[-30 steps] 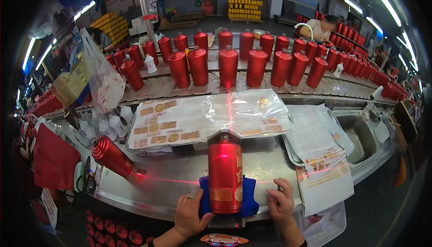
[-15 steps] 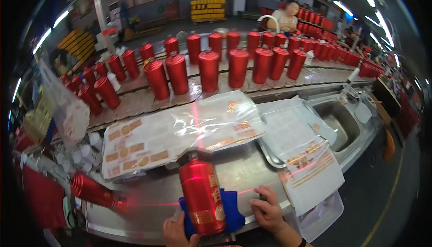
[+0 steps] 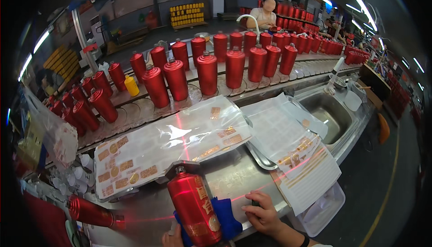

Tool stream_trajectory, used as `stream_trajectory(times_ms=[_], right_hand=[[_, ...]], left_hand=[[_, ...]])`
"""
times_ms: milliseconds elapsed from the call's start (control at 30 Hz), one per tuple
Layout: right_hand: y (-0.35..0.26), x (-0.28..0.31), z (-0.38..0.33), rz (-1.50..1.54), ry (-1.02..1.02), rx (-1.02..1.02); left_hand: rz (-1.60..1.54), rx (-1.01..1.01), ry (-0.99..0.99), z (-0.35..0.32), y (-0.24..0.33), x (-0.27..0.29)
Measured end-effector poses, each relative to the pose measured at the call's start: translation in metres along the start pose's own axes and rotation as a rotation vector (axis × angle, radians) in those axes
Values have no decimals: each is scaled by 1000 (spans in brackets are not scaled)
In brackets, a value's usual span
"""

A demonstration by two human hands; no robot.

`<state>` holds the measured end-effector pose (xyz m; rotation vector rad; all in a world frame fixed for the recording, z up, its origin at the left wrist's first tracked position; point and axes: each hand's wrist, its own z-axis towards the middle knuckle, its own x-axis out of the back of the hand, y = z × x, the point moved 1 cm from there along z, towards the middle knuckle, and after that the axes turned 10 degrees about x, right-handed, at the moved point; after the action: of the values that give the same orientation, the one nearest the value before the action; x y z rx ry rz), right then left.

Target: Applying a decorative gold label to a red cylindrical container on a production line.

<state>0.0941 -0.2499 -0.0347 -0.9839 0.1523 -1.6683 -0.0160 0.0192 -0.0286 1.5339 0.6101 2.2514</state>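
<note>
A red metallic bottle (image 3: 191, 206) with gold decals leans in front of me, its neck end against a grey angled holder (image 3: 183, 168). Under its body lies a folded blue cloth (image 3: 228, 218). At the bottle's lower left is my left hand (image 3: 173, 238), cut off by the lower edge; its curled fingers hold a pale flat piece (image 3: 173, 227). To the right of the cloth, my right hand (image 3: 264, 213) is apart from the bottle, fingers bent round a small dark thing (image 3: 255, 201) too small to name. Thin red light lines cross the bench and sheets.
Decal sheets (image 3: 180, 134) lie behind the bottle, and more paper sheets (image 3: 310, 175) to the right. Another red bottle (image 3: 90, 211) lies at left near small white cups (image 3: 83, 175). Beyond, several red bottles stand on a conveyor (image 3: 193, 92). A sink (image 3: 330, 114) is at right; a person (image 3: 265, 15) sits behind.
The view has shifted, so most things sit further left. The bottle has turned, showing more of its gold lettering. A yellow bottle now shows on the conveyor at left.
</note>
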Motion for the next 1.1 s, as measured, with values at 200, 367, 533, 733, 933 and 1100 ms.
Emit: stream_trajectory(times_ms=[200,367,533,733,933,1100], right_hand=[[-1,-1,-1,-11,-44,17],[0,2,-2,1,-92,0],[-2,1,-4,-16,-76,15],[-5,0,-2,-21,-60,19],[-8,1,0,-65,-56,81],[-9,-1,0,-74,-57,126]], left_hand=[[-3,-6,-13,-4,-6,-2],[-8,9,-45,-7,-9,-3],[-20,-7,-41,-5,-8,0],[-9,5,-29,-6,-3,0],[-6,23,-11,-8,1,0],[-40,39,-29,-9,-4,0]])
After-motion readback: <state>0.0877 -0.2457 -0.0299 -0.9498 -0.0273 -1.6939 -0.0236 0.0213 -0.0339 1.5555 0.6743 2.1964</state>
